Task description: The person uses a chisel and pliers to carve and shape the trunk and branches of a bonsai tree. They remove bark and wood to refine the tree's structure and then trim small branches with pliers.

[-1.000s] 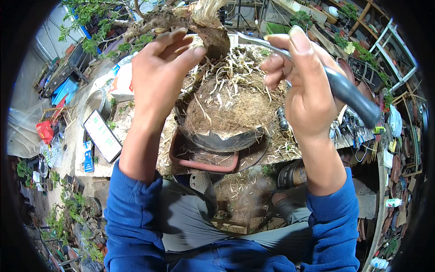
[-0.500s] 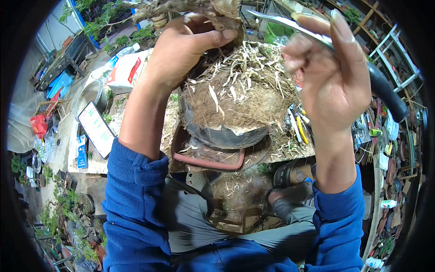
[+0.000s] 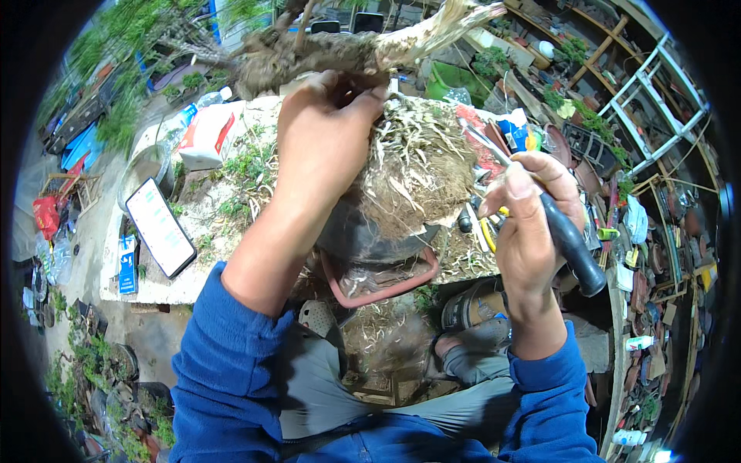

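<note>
Head view: in the right-hand grip (image 3: 532, 224), a slim metal-bladed tool with a curved black handle (image 3: 570, 243) is pinched, its tip angled up and leftward. A gnarled brown trunk with a pale stripped branch (image 3: 316, 55) is overlapped by the left-hand grip (image 3: 328, 127), its fingers curled; whether the trunk is pinched cannot be told. Between the grips, a rounded brown root mass strewn with pale strips (image 3: 421, 177) is seen

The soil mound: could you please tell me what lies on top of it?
Pale strips lie over the soil mound. What lies at its left edge cannot be seen behind the left hand and forearm.
</note>
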Available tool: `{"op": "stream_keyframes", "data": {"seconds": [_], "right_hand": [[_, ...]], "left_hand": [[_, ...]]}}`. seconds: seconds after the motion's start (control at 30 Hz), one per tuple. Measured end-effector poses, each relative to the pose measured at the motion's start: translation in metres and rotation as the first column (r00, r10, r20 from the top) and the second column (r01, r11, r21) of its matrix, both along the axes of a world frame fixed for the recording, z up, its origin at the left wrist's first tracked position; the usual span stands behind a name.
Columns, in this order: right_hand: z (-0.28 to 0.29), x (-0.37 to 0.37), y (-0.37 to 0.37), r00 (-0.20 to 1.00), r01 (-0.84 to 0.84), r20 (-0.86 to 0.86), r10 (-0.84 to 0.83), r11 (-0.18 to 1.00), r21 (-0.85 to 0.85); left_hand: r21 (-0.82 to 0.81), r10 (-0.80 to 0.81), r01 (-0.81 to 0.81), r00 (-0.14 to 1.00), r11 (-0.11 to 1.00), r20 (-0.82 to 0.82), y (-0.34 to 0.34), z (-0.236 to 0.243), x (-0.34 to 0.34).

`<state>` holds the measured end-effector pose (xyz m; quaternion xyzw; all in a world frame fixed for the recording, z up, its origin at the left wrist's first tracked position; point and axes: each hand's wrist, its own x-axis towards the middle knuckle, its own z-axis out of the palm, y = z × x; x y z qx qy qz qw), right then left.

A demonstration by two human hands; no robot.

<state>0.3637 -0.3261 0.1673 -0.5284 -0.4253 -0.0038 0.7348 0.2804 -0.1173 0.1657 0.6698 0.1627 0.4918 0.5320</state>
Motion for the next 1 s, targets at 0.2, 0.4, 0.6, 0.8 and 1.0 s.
{"op": "stream_keyframes", "data": {"seconds": [0.2,0.4,0.6,0.8,1.0], "right_hand": [[0.010,-0.006,0.005,0.996,-0.077,-0.048,0.075,0.996,-0.042],[0.032,-0.005,0.025,0.982,-0.177,-0.077,0.172,0.982,-0.071],[0.043,-0.011,0.032,0.939,-0.340,0.123,0.322,0.926,0.164],[0.027,-0.022,0.003,0.976,-0.216,0.011,0.218,0.958,0.186],[0.011,-0.006,-0.008,0.922,-0.341,-0.169,0.349,0.937,0.075]], "left_hand": [[-0.200,-0.208,0.178,0.968,0.964,-0.142,0.011,0.009,-0.019],[-0.037,-0.488,0.489,0.872,0.871,0.042,0.035,0.007,-0.006],[-0.018,-0.503,0.502,0.863,0.864,-0.048,0.039,-0.001,0.001],[0.856,0.129,-0.020,0.990,0.516,-0.055,0.042,-0.023,-0.002],[0.257,-0.147,0.081,0.957,0.963,0.249,0.021,-0.014,0.020]]}}
